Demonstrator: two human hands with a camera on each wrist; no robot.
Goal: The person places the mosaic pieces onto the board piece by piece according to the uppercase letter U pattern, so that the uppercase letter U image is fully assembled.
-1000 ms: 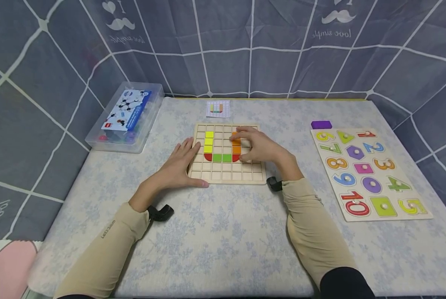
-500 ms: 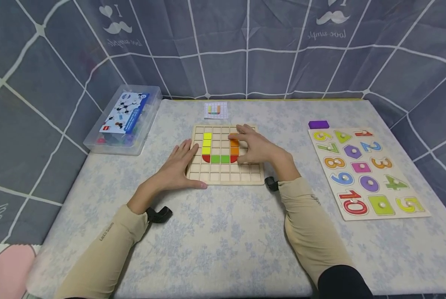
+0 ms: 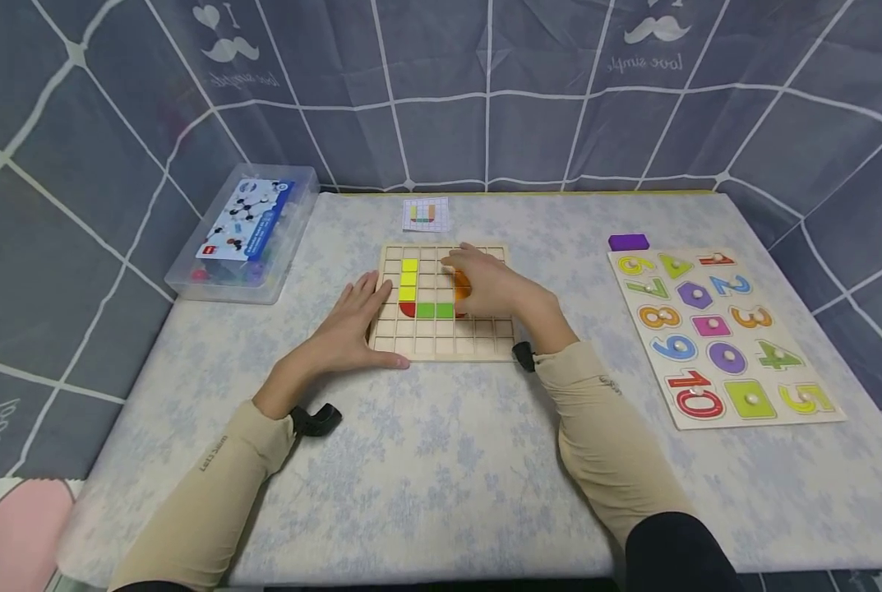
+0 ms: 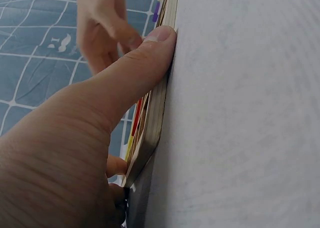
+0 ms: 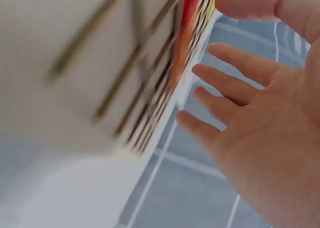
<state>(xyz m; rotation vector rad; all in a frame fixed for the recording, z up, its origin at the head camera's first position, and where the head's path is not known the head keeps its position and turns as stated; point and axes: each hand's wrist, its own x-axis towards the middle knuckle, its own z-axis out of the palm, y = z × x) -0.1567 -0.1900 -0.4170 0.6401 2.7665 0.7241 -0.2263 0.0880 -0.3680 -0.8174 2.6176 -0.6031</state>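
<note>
A wooden grid board (image 3: 444,335) lies on the table with coloured pieces in its cells in a U shape. Yellow pieces (image 3: 408,279) form the left side, green pieces (image 3: 436,311) the bottom, and orange pieces (image 3: 462,284) the right side. A red rounded piece (image 3: 407,309) fills the left corner; the right red one is mostly covered. My left hand (image 3: 346,330) rests along the board's left edge, its thumb straight against the front edge. Over the right half hovers my right hand (image 3: 494,286), fingers spread and holding nothing, as the right wrist view confirms.
A small card (image 3: 426,215) printed with a similar U lies behind the board. At back left is a clear plastic box (image 3: 241,230). To the right lie a number-and-shape puzzle board (image 3: 725,341) and a purple block (image 3: 629,242). A tiled-pattern curtain surrounds the table.
My right hand has shifted slightly left over the board, covering more of the orange pieces and the right red corner. My left hand stays at the board's edge. The pieces look unmoved.
</note>
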